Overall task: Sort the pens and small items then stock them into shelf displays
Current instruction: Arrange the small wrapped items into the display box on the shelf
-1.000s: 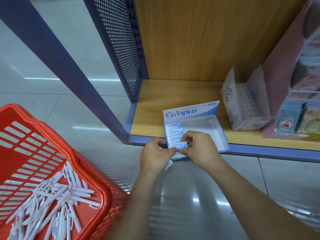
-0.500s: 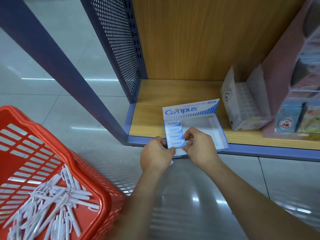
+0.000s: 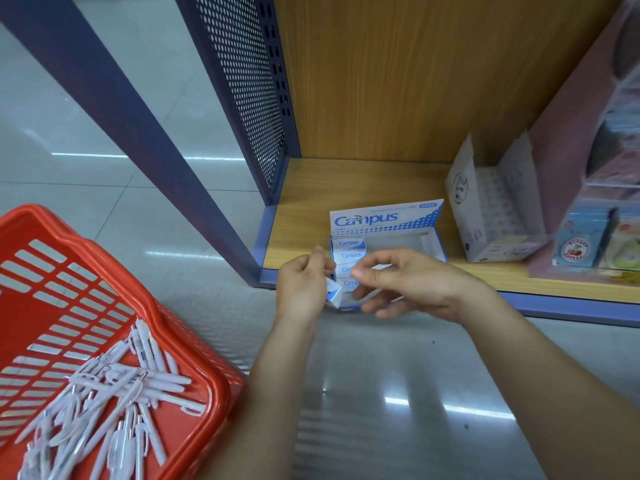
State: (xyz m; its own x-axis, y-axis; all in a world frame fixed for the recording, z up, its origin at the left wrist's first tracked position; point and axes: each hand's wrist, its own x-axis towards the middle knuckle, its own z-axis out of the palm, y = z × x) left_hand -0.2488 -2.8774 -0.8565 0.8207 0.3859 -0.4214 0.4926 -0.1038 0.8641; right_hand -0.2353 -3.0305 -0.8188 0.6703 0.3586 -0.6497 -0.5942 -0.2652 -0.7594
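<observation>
The step in hand looks like loading Campus erasers into their display box. The left grip (image 3: 301,289) is clamped on one small blue-and-white eraser (image 3: 334,293), held tilted just outside the front left corner of the Campus display box (image 3: 388,218). The right grip (image 3: 405,282) hovers over the box front with fingers apart and loosely curled. It is blurred, and I see nothing held in it.

A row of erasers (image 3: 350,255) already fills the left column, labels up. The space towards 3 o'clock inside the box is bare.

To do this well, turn the eraser flat with its label facing up and the same way as the others. Then start a new column just beside the filled one, working from the 12 o'clock end towards the front. A free finger on the row should stop it shifting. The box overhangs the shelf (image 3: 311,202) edge, so press lightly or it may tip forward.

Around it:
- At 3 o'clock of the box stands an open white carton (image 3: 498,216), and beyond that a cherry-printed packet (image 3: 575,247).
- At 10 o'clock rises the perforated side panel (image 3: 242,98), close enough to crowd the left elbow.
- At 8 o'clock on the floor (image 3: 381,393) sits a red basket (image 3: 214,393) holding a loose heap of white pens (image 3: 138,386), not yet sorted.
</observation>
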